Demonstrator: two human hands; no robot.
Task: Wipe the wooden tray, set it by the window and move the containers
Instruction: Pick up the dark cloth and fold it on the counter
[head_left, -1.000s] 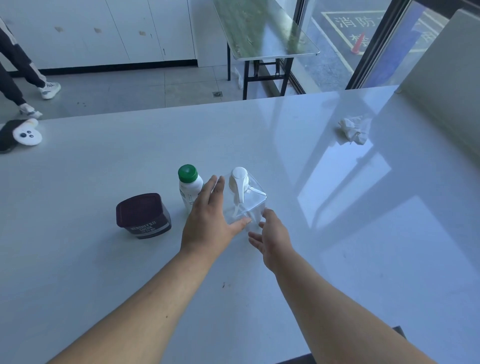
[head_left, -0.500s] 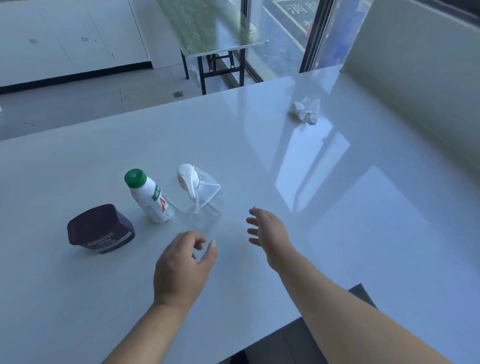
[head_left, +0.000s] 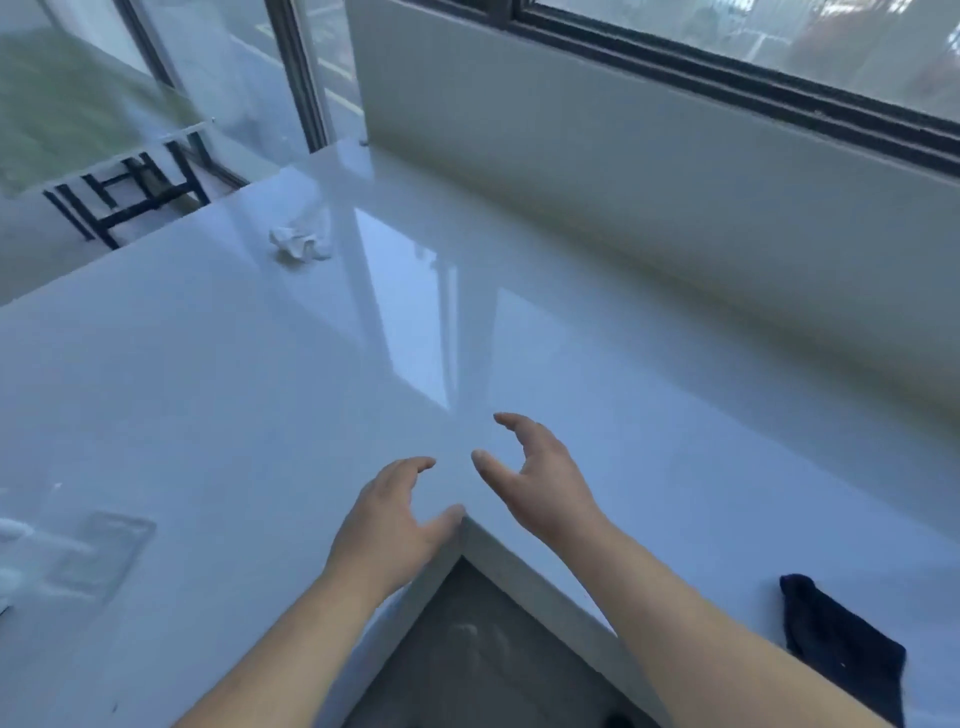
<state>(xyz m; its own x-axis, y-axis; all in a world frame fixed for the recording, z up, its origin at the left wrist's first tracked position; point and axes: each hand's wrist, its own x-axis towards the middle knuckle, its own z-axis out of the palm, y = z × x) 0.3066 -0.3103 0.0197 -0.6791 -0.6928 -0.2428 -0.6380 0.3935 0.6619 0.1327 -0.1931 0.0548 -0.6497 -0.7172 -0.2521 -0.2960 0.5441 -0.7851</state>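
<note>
Both hands are empty, fingers loosely curled, at lower centre: left hand (head_left: 390, 514) over the counter (head_left: 649, 415) corner, right hand (head_left: 540, 475) just above the surface; the clear container (head_left: 98, 551) sits blurred at the lower left edge; no tray is in view; reaching back blind could tip it; the cloth (head_left: 841, 639) lies lower right.

Both forearms are bare to the frame edge, with no sleeves visible. The left hand (head_left: 387, 525) and right hand (head_left: 540, 475) carry no gloves, rings or watches.
</note>
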